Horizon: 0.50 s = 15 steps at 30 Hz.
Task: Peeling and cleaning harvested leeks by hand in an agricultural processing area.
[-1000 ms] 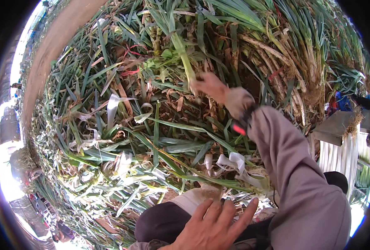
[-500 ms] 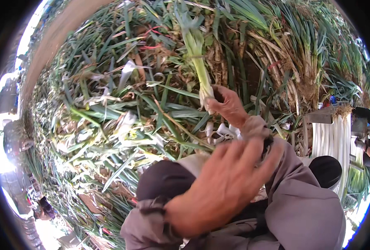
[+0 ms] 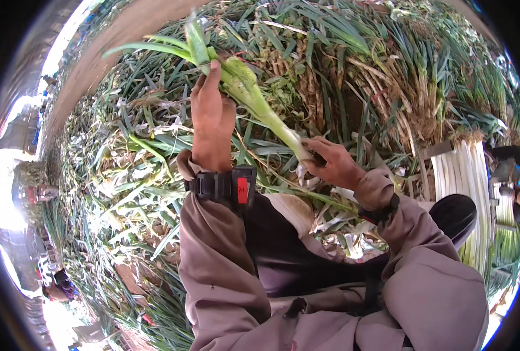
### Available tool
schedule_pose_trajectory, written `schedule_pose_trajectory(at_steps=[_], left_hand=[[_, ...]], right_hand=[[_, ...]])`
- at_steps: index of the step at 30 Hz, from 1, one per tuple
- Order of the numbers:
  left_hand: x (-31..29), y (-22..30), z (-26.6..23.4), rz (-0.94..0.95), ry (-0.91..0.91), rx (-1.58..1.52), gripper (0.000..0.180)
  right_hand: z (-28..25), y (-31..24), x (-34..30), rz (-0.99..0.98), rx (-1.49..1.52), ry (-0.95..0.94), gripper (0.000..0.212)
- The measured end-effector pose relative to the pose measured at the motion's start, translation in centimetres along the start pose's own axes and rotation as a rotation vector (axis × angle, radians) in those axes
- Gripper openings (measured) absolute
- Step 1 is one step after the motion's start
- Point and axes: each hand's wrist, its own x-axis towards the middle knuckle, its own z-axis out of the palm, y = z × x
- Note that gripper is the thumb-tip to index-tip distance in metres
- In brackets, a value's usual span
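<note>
A long green onion (image 3: 265, 113) slants across the middle, its leafy top at the upper left and its pale root end at the lower right. My left hand (image 3: 213, 114) is closed around the base of the leaves, with the thumb laid along them. My right hand (image 3: 333, 164) grips the white root end between thumb and fingers. Beneath both hands lies a heap of stripped leaves and peelings (image 3: 154, 169).
Untrimmed green onions with soiled roots (image 3: 412, 88) are piled at the upper right. A stack of peeled white stalks (image 3: 462, 193) lies on the right beside my knee (image 3: 454, 216). A curved brown strip (image 3: 90, 52) borders the heap at the upper left.
My left hand has moved from near my right forearm up and left, and has taken hold of the leaves. The green onion now tilts left; my right hand still holds its root end.
</note>
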Motion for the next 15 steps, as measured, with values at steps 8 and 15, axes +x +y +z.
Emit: schedule_pose_trajectory(at_steps=[8,15], left_hand=[[-3.4,-6.3,10.4,-0.046,-0.145,-0.141,0.033],[-4.6,-8.6,14.6,0.071,-0.24,-0.152,0.027]], right_hand=[[-6.8,-5.0,8.8,0.143,-0.042,0.311,0.051],[-6.8,-4.9,5.7,0.359,0.447,0.485,0.049]])
